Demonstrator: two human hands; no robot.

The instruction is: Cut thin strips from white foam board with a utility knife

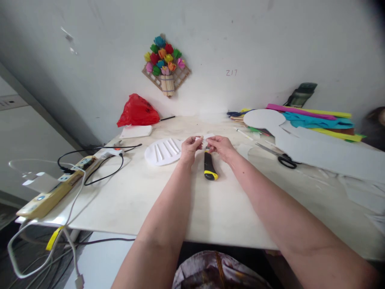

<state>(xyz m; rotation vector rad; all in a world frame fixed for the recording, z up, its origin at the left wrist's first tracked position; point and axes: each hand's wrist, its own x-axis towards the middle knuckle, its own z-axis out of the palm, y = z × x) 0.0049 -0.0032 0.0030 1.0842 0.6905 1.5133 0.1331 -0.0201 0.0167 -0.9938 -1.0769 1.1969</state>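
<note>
Both my hands meet above the middle of the pale table [144, 200]. My left hand [190, 147] and my right hand [219, 146] each pinch an end of a small white paper strip [205, 137] held between them. Just under the hands lies a black and yellow utility knife [209, 165], its yellow end toward me. A white round foam piece [164, 151] with several thin white strips on it lies to the left of my left hand.
Black-handled scissors [282, 158] lie to the right beside large white sheets [325, 150] and stacked coloured sheets [315, 118]. A power strip [57, 186] with cables sits at the left edge. A red plastic bag [137, 110] and a paper flower basket [165, 64] are by the wall.
</note>
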